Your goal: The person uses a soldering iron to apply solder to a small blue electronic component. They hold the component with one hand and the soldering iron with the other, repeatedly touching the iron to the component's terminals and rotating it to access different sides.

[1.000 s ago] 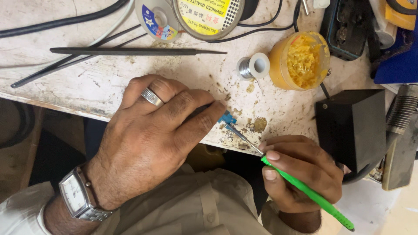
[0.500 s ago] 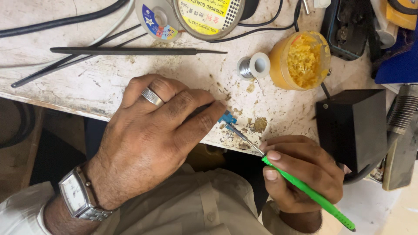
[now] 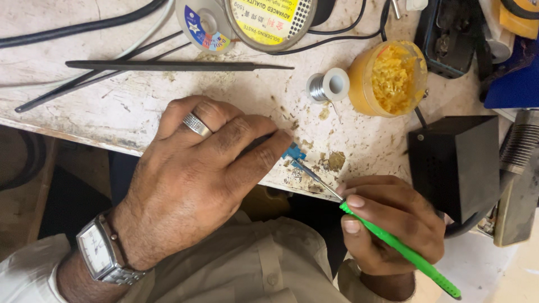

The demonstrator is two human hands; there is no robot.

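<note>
Head camera, looking down at a scarred, stained workbench. Left hand lies palm-down near the bench edge, fingers pressing on a small blue part, apparently to pin it steady; most of the part is hidden under the fingertips, so its shape is unclear. Right hand pinches a green-handled tool like a pen, its thin metal tip angled onto the blue part for fine control. Within easy reach behind sit a solder spool, an open yellow jar of flux, long black tweezers and a black box.
</note>
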